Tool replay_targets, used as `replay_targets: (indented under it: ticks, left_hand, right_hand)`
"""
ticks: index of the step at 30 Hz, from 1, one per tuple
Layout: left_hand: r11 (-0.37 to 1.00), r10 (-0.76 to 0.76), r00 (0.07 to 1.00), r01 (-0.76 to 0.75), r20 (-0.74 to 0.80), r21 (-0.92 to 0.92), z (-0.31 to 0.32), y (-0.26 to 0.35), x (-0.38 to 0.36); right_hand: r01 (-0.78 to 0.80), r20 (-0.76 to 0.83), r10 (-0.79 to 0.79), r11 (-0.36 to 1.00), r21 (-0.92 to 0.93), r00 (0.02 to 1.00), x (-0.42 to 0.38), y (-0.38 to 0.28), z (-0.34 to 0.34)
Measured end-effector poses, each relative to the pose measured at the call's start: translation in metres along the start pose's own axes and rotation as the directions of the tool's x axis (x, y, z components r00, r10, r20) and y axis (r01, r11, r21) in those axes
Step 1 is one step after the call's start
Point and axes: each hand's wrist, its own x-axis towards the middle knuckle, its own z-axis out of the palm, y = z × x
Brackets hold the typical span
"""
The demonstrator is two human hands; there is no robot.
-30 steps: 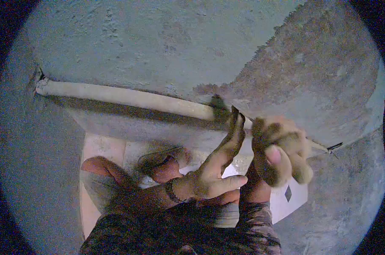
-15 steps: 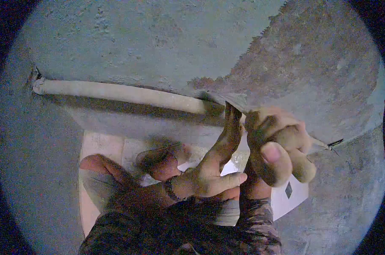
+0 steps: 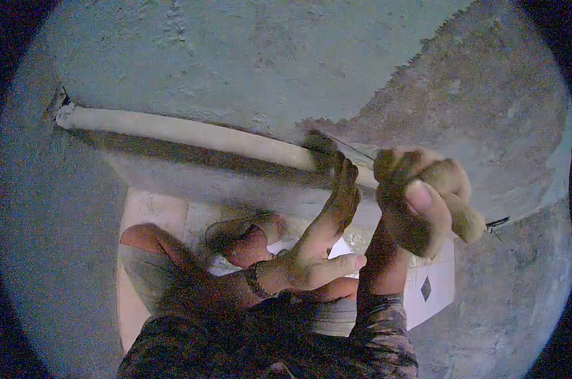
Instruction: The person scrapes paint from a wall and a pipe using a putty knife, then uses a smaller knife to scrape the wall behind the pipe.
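A pale rounded bar, like a pipe [image 3: 191, 134], runs along the foot of the wall and slopes down to the right. My left hand [image 3: 327, 230], with a dark bracelet at the wrist, has its fingers stretched up to the bar and its thumb pointing right. Just right of it, my right hand [image 3: 425, 199] is closed in a fist in front of the bar. From the fist a thin flat-bladed scraper [image 3: 355, 149] points up and left towards the wall above the bar, blurred and nearly edge-on. Its handle is hidden in the fist.
The wall [image 3: 235, 57] is rough blue-green, with a bare grey-brown patch [image 3: 469, 88] at upper right. A thin dark wire [image 3: 497, 222] sticks out at the right corner. Below are my bare foot [image 3: 251, 243] and a tiled floor [image 3: 439, 278] with a dark diamond.
My right hand has shifted slightly right and up with the scraper, whose blade now shows narrower. My left hand stays at the bar. The view has moved a little.
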Motion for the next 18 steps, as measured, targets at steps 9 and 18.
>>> replay_targets:
  ticks: [9, 18]
  left_hand:
    - [0.993, -0.049, 0.998, 0.046, 0.026, 0.107, -0.003, 0.008, -0.007]
    - [0.096, 0.575, 0.797, -0.29, 0.185, 0.952, -0.053, -0.001, -0.008]
  right_hand:
    - [0.065, -0.011, -0.087, 0.818, -0.571, 0.996, -0.018, -0.003, 0.006]
    - [0.24, -0.218, -0.244, 0.97, -0.044, 0.945, -0.097, -0.037, -0.063]
